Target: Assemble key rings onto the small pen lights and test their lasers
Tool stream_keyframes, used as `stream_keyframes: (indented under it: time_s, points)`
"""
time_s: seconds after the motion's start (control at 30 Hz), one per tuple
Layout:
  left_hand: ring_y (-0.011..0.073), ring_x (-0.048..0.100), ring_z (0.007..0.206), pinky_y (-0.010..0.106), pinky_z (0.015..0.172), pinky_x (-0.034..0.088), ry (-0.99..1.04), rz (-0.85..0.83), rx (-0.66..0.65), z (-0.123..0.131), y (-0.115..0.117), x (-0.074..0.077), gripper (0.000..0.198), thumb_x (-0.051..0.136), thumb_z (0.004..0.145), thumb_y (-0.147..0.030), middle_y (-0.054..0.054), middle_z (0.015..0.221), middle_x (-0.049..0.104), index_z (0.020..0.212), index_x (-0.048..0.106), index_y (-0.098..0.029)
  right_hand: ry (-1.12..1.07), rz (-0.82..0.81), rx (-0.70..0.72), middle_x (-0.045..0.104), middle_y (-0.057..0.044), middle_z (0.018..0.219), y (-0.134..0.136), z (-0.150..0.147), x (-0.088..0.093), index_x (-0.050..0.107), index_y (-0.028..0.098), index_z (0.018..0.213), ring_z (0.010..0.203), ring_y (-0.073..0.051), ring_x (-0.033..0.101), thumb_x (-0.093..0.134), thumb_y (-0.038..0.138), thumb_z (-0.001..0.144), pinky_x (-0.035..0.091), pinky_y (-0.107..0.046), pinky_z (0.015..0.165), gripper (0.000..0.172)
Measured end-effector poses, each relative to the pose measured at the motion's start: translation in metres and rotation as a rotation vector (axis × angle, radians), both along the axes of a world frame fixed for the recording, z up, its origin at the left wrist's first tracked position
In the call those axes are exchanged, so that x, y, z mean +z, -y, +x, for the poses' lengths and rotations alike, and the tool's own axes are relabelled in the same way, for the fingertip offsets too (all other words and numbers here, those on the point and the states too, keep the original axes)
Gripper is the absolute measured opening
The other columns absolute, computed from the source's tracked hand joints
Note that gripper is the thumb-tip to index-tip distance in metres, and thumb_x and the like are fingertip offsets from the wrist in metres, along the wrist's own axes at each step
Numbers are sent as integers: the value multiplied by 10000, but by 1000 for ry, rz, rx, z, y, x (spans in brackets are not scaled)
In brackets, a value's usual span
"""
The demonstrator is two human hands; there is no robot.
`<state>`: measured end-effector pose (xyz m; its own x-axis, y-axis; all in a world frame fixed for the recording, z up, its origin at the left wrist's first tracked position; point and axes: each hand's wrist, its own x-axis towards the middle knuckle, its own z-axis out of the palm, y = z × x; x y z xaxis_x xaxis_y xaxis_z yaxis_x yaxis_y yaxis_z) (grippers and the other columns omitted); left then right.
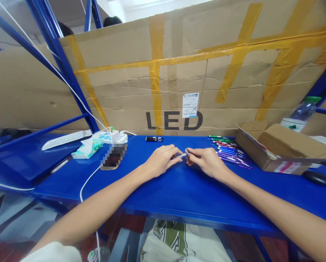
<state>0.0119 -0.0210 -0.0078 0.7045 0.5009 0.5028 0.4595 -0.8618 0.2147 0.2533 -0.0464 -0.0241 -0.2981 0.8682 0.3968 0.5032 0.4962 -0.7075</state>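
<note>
- The slim pale pen [182, 155] was over the blue desk [179, 193], between both hands
- The left hand [162, 160] had its fingers pinched on one end; the right hand [207, 161] had thumb and fingers closed on the other
- It looked light, stiff and probably slippery, best gripped along its barrel

Blue table [163, 191], blue frame [52, 36], brn cardboard partition [119, 94] w/ yel. tape [155, 83] behind, reddish flr [274, 247], white ceiling [141, 5].
</note>
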Motion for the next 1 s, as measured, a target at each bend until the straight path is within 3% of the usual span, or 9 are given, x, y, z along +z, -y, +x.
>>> stream_keyframes:
  time_s: [0.17, 0.4, 0.63, 0.73, 0.87, 1.0]
  points:
    - [172, 685, 879, 293, 831, 520, 57, -75, -11, -1, -3, -1, 182, 673, 1045, -366, 23, 980, 696, 1138, 710, -214, -36, -25, 27, 842, -38, 851, 1, 0, 1, 810, 237, 940, 773, -285, 807, 566, 465, 1000, 617, -397, 802, 340]
    - [215, 677, 954, 339, 874, 511, -63, 152, 62, -3, -5, -1, 268, 571, 1093, -405, 60, 1019, 702, 1209, 693, -196, 29, -11, 52, 829, -28, 814, 6, 0, 9, 778, 235, 885, 778, -270, 797, 557, 453, 1009, 581, -378, 800, 334]
    - [219, 672, 938, 359, 886, 518, -62, 173, 140, -3, -6, -1, 334, 492, 1125, -390, 86, 1055, 700, 1273, 724, -200, 128, -33, 59, 794, -23, 772, 6, 3, 14, 782, 211, 910, 674, -215, 728, 541, 392, 1004, 527, -336, 722, 315]
    - [215, 676, 944, 343, 875, 518, -40, 33, 77, -4, -6, 3, 307, 544, 1106, -364, 80, 1022, 713, 1251, 746, -184, 207, 19, 64, 785, -30, 807, 4, 10, 19, 789, 209, 874, 699, -208, 687, 544, 419, 1009, 487, -326, 690, 350]
    - [211, 683, 953, 334, 887, 511, -118, -131, -67, -5, -2, 9, 251, 615, 1061, -334, 62, 998, 731, 1190, 787, -204, 232, -5, -44, 751, -39, 705, -1, 21, 20, 770, 204, 724, 663, -213, 655, 485, 501, 1059, 458, -337, 667, 530]
    - [230, 667, 1032, 353, 955, 503, -223, -173, -158, -3, 4, 10, 225, 677, 1023, -368, 60, 1083, 744, 1140, 807, -227, 280, 156, -18, 782, -83, 938, -6, 23, 13, 817, 206, 967, 848, -258, 707, 558, 422, 1043, 506, -371, 788, 345]
